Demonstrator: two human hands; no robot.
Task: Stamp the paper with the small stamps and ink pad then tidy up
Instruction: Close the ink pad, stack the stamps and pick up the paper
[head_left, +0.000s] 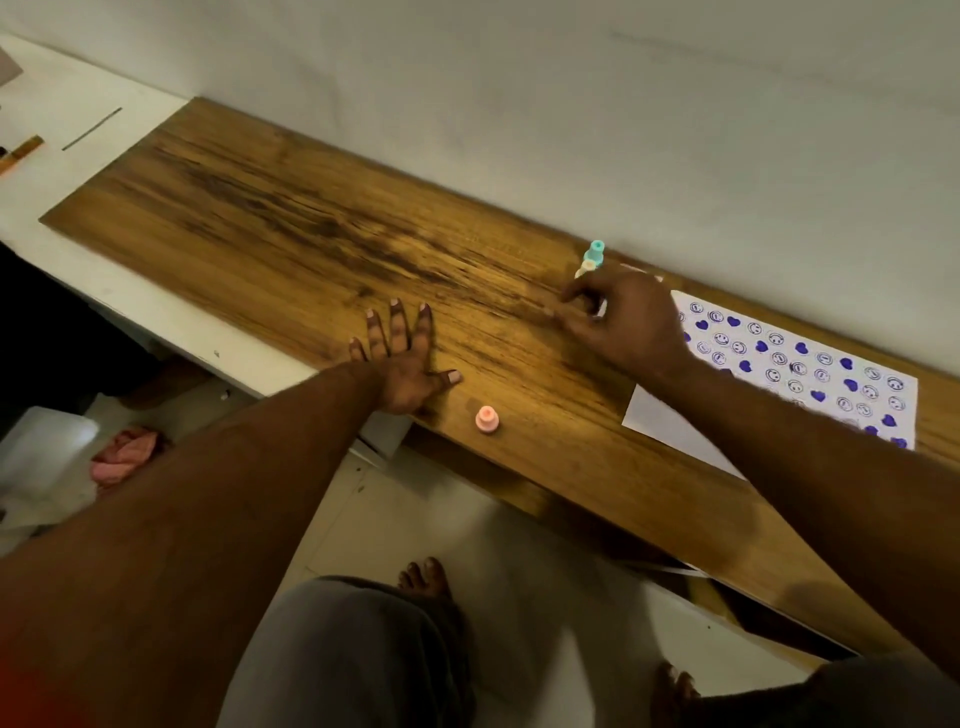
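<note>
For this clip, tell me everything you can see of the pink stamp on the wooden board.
The pink stamp is small, pale pink and looks like plastic, with a rounded knob on a wider round base. It stands upright near the front edge of the wooden board, alone and untouched. The left hand lies flat just up and left of it, thumb pointing toward it but apart. The stamped paper lies well to its right. Its stamping face is hidden against the board.

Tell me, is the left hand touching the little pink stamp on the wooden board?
Apart. The head view shows bare wooden board between the left hand, lying flat with fingers spread, and the pink stamp standing just beyond its thumb.
</note>
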